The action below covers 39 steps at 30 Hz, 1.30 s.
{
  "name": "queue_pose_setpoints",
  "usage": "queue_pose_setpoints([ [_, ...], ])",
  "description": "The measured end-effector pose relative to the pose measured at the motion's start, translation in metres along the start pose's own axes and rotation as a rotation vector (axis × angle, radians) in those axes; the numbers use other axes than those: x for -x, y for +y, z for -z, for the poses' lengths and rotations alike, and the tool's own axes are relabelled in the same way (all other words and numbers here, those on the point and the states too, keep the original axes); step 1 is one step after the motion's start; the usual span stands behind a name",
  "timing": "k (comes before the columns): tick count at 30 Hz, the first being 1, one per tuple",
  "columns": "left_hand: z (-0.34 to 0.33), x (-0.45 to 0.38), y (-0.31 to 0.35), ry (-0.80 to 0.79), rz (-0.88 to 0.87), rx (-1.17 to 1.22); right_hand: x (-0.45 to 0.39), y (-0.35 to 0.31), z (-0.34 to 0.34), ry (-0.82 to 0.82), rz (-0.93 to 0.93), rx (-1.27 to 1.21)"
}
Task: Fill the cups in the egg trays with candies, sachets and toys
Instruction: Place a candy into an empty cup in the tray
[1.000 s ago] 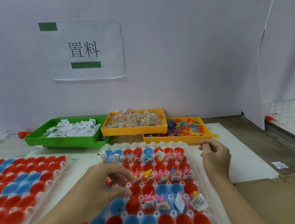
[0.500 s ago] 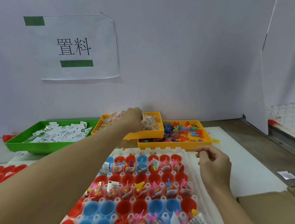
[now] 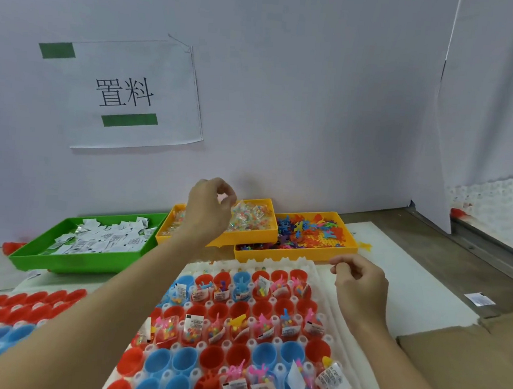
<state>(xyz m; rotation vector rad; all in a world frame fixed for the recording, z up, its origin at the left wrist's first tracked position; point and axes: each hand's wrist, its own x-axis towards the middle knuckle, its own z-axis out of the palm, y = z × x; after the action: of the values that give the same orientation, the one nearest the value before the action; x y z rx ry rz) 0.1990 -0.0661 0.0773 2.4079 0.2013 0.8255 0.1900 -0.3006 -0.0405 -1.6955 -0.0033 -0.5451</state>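
Three supply trays line the back of your bench within reach: green tray (image 3: 29,257) of sachets, then candies (image 3: 248,218), then toys (image 3: 313,232). Your left hand (image 3: 208,209) pinches a candy packet above its tray; your right hand (image 3: 360,282) hovers loosely curled, its grip apparently empty, over the egg tray (image 3: 330,295), where many cups remain unfilled.

A white paper sign (image 3: 125,92) with black printed characters and 2 green tape strips hangs on the pale wall (image 3: 318,91). Brown flat cardboard (image 3: 482,350) lies on the desk's right edge.
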Motion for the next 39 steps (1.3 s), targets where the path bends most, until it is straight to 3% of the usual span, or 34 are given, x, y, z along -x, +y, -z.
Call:
queue_pose_setpoints([
  [5,0.062,0.092,-0.005,-0.045,-0.009,0.42,0.003,-0.002,0.0,-0.021,0.016,0.029],
  [12,0.105,0.167,-0.024,-0.38,0.049,0.548,0.005,-0.002,0.002,-0.021,0.01,0.061],
  [19,0.099,0.178,-0.036,-0.603,-0.076,0.406,0.005,-0.003,0.002,-0.018,0.019,0.091],
  [28,0.092,0.18,-0.035,-0.673,-0.055,0.34,0.001,0.001,-0.003,-0.033,0.04,0.102],
  [39,0.087,0.182,-0.031,-0.635,-0.086,0.295,-0.001,0.003,-0.005,-0.036,0.037,0.093],
])
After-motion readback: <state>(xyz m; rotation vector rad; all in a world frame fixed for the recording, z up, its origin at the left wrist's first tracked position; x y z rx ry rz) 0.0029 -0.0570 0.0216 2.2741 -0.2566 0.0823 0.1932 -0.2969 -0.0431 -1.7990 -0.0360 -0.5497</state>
